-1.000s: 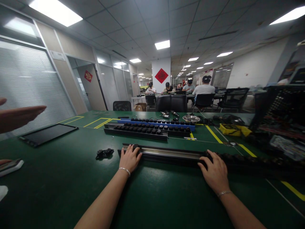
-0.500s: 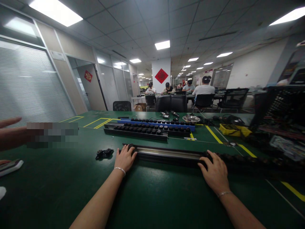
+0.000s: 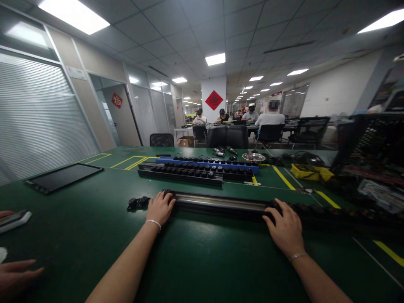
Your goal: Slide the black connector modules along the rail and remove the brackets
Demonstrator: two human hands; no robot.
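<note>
A long black metal rail [image 3: 217,204] with a shiny channel lies crosswise on the green table in front of me. At its left end, my left hand [image 3: 160,207] has its fingers curled over a small black part [image 3: 167,193], mostly covered by the fingers. Farther right, my right hand [image 3: 285,227] grips the rail, thumb on the near side and fingers over the top. Small black pieces [image 3: 136,203] lie just left of my left hand. Beyond my right hand, a row of dark round parts [image 3: 315,209] continues in shadow.
Behind the rail lie black strips [image 3: 179,174] carrying round parts and a blue strip [image 3: 255,169]. A metal bowl [image 3: 253,157] and a yellow tray [image 3: 311,172] stand farther right. To the left are a dark flat panel [image 3: 66,176] and another person's hand [image 3: 20,273].
My left hand has shifted slightly left along the rail's end, toward the small black pieces. My right hand stays put. The other person's hand has moved from the dark panel down toward the lower left.
</note>
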